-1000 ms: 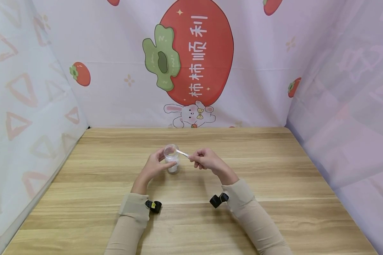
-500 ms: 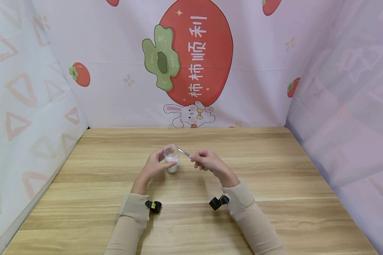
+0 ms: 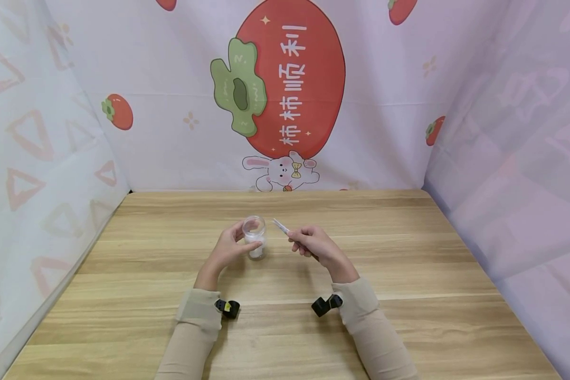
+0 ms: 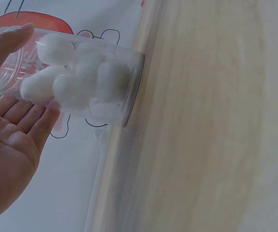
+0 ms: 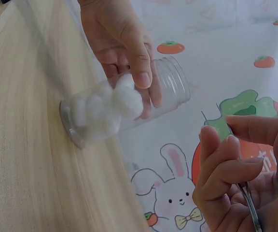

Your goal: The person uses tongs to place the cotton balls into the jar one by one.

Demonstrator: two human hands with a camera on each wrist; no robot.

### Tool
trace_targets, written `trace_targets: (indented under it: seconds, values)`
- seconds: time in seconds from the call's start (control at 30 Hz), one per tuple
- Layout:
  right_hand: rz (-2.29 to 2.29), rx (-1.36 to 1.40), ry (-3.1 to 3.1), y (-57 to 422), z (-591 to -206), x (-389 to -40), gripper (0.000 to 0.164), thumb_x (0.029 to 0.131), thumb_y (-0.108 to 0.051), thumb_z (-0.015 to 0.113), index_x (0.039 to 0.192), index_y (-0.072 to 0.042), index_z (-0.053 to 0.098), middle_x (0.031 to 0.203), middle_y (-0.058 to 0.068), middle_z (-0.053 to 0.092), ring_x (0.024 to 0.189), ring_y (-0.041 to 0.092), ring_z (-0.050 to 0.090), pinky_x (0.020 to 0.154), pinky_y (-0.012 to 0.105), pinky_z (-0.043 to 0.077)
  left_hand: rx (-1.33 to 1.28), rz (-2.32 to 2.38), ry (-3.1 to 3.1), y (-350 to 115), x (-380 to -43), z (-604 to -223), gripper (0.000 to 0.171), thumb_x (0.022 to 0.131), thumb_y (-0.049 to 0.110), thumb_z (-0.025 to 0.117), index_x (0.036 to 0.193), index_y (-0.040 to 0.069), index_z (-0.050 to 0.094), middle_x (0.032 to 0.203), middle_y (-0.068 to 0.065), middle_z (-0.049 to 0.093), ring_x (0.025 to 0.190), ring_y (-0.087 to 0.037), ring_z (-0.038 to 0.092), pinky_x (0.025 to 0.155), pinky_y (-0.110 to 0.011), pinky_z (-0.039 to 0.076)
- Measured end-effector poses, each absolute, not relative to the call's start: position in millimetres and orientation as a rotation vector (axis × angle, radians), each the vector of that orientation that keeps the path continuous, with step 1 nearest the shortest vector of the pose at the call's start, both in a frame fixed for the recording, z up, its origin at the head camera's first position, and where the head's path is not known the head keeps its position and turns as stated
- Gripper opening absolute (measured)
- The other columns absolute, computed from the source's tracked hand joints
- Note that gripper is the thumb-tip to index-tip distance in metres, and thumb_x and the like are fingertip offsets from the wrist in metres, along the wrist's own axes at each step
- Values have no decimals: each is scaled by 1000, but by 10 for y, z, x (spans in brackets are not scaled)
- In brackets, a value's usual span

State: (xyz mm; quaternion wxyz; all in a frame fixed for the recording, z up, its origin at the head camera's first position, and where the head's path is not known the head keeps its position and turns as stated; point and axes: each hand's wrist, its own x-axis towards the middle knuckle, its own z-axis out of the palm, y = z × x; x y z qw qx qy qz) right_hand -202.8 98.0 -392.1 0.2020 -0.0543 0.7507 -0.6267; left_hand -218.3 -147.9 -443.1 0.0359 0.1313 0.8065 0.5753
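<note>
A clear, uncapped plastic jar [image 3: 254,228] stands upright on the table. White cotton balls [image 4: 83,72] fill its lower part. My left hand [image 3: 229,245] grips the jar from the left, thumb on the near side and fingers round the far side. Metal tweezers [image 3: 280,226] are pinched between the thumb and fingers of my right hand [image 3: 315,245], just right of the jar. Their tips point up and left, apart from the rim, with nothing between them. In the right wrist view, the fingers hide the middle of the tweezers [image 5: 249,205].
The wood-grain table [image 3: 285,327] reaches back to a printed cloth [image 3: 375,142] with persimmons and a rabbit. Pale cloth walls [image 3: 52,174] close in the left and right sides. A small black camera [image 3: 229,308] sits at each wrist.
My right hand has drawn the tweezers away from the jar's mouth, slightly to the right. The tips stand apart now. The left hand and jar have hardly moved.
</note>
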Motion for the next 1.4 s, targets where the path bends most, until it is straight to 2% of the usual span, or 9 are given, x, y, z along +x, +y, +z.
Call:
trace_targets:
  seconds: [0.5,0.67,0.87,1.1,1.3,1.4]
  values:
    - [-1799,-66,2013,1077,-3997,-2049,20,98,-17,52,91,-1,61,63,-6,60,50,1,46,44,10,35,383,1762,2474,-1465,-2186,-4430,66,81,15,77,139,4,48,140,-18,55,136,-35,48,119,-47,37]
    - [-1797,-44,2023,1110,-4016,-2065,23,99,-17,51,96,3,62,63,-7,61,50,0,47,44,10,37,376,1755,2477,-1463,-2175,-4423,65,81,16,77,138,5,48,140,-17,55,136,-35,48,119,-47,37]
    - [-1817,-55,2002,1124,-4057,-2088,30,99,-13,49,108,14,57,65,-6,63,53,1,51,48,11,40,391,1759,2476,-1464,-2181,-4420,65,81,15,77,138,5,49,140,-17,55,135,-35,49,119,-47,37]
    - [-1811,-48,1972,1134,-4106,-2112,39,99,-11,47,122,21,50,69,-6,65,61,2,60,61,15,56,392,1769,2467,-1464,-2194,-4438,65,80,15,78,138,5,49,140,-18,55,135,-35,49,119,-47,37]
    - [-1813,-55,1950,1164,-4119,-2131,39,100,-11,45,123,20,50,74,-5,69,70,3,67,74,21,61,373,1764,2470,-1469,-2197,-4441,66,81,16,78,138,5,49,141,-17,54,136,-35,48,120,-47,36]
    - [-1825,-38,1923,1195,-4144,-2153,40,99,-11,45,126,19,50,77,-4,71,73,5,69,85,29,62,367,1750,2481,-1471,-2192,-4430,66,81,18,78,139,6,49,141,-17,54,136,-34,48,119,-47,37]
